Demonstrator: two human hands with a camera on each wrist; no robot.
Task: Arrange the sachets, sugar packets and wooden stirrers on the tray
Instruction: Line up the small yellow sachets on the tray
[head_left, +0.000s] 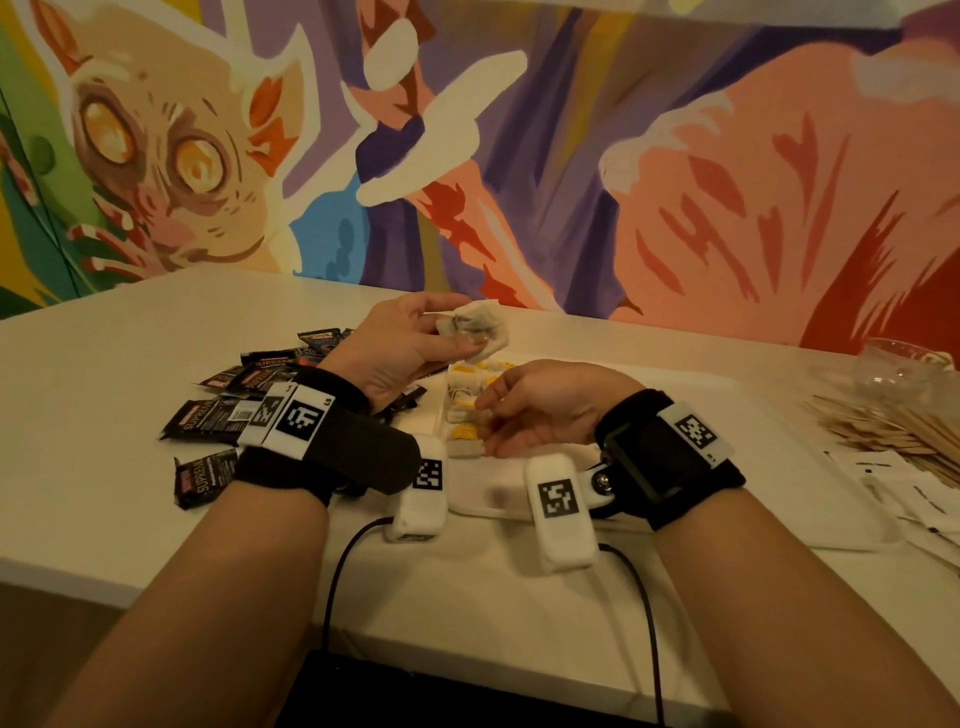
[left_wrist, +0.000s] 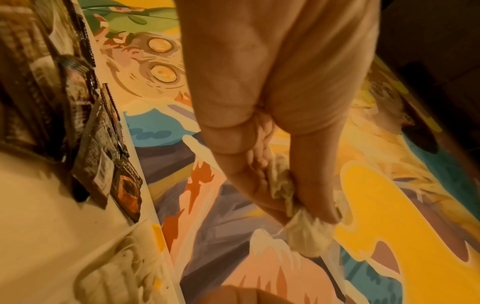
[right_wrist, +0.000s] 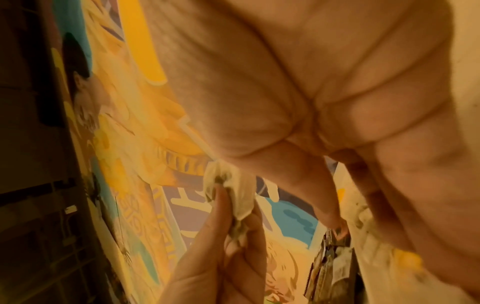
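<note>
My left hand (head_left: 410, 343) is raised over the table and pinches a crumpled white tea bag sachet (head_left: 475, 327) between thumb and fingers; the left wrist view shows that sachet (left_wrist: 309, 236) bunched at the fingertips. A row of tea bags with yellow tags (head_left: 465, 410) lies at the left end of the white tray (head_left: 779, 431). My right hand (head_left: 530, 405) hovers over that row, its fairly straight fingers touching the bags. Black sachets (head_left: 228, 410) are scattered on the table to the left. Wooden stirrers (head_left: 893, 431) and white sugar packets (head_left: 904, 493) lie at the right.
A clear plastic container (head_left: 904, 364) stands at the far right behind the stirrers. A painted mural wall (head_left: 519, 156) backs the white table. Two black cables (head_left: 649, 623) run over the near table edge below my wrists.
</note>
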